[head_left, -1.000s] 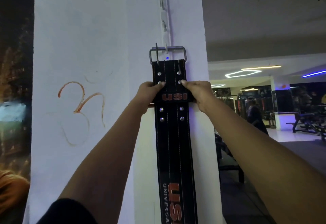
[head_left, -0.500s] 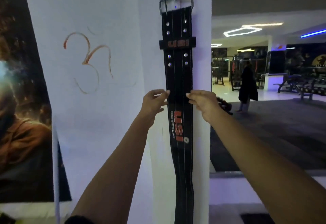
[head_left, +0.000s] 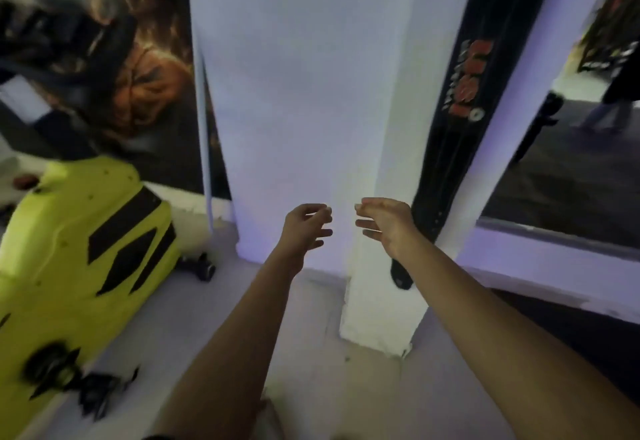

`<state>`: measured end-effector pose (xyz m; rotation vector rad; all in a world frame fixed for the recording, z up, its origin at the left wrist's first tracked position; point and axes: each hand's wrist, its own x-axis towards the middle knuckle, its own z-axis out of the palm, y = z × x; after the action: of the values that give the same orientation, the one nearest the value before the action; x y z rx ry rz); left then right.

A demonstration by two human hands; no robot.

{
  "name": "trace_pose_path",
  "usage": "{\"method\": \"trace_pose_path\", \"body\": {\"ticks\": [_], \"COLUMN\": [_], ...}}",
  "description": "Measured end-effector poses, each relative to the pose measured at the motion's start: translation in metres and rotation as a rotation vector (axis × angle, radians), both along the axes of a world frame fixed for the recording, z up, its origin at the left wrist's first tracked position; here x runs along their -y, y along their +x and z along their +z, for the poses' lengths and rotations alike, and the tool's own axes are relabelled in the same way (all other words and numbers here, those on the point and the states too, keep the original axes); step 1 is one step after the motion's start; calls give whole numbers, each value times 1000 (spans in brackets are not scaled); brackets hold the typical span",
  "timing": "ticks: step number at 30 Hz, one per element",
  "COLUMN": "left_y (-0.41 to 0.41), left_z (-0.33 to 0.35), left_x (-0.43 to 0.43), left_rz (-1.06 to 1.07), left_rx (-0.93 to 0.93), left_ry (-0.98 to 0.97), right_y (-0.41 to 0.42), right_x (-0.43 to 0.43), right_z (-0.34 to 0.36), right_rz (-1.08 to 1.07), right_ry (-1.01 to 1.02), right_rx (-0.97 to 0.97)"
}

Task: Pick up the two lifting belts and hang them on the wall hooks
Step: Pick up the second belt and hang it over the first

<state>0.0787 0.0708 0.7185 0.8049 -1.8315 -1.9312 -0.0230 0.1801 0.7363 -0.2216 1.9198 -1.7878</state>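
Note:
A black lifting belt (head_left: 460,127) with red lettering hangs down the right face of the white pillar (head_left: 304,110); its top and the hook lie above the frame, and its tip ends near the pillar's foot. My left hand (head_left: 306,228) and my right hand (head_left: 382,223) float in front of the pillar's corner, low down, fingers loosely curled and apart, holding nothing. The right hand is just left of the belt's lower part, not gripping it. No second belt shows.
A yellow-green machine cover (head_left: 76,252) with black patches lies on the floor at left, with a dark wheel (head_left: 204,268) beside it. A large poster (head_left: 138,75) covers the wall behind. A person (head_left: 620,93) walks on the dark gym floor at right.
Both hands have let go of the hanging belt and dropped low. The view has swung down and left, so the belt now sits at the right and the floor shows.

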Motion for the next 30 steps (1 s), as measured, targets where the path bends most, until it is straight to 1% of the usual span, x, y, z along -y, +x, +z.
{"method": "trace_pose_path", "body": {"ticks": [5,9,15,19,23,27,30], "left_y": [50,84,115,114,99,75,59], "left_z": [-76,-144,-270,-401,-546,-675,-755], "left_x": [38,63,94,109,100,85,75], "left_rz": [175,313,505,533,541,475,474], "left_rx": [139,263,472,605,762,849,925], "left_ry": [108,227,384,460,546,559,536], "right_y": [37,60,75,74,67,55,46], "right_x": [53,97,149,177,181,172,164], "right_z": [-72,-143,-279,-410,-548,-679,-754], "right_rz": [193,327,405,424,428,434,413], "right_ry": [119,244,419,533,663,734,761], "right_rx": [111,227,398,453,483,502,490]}}
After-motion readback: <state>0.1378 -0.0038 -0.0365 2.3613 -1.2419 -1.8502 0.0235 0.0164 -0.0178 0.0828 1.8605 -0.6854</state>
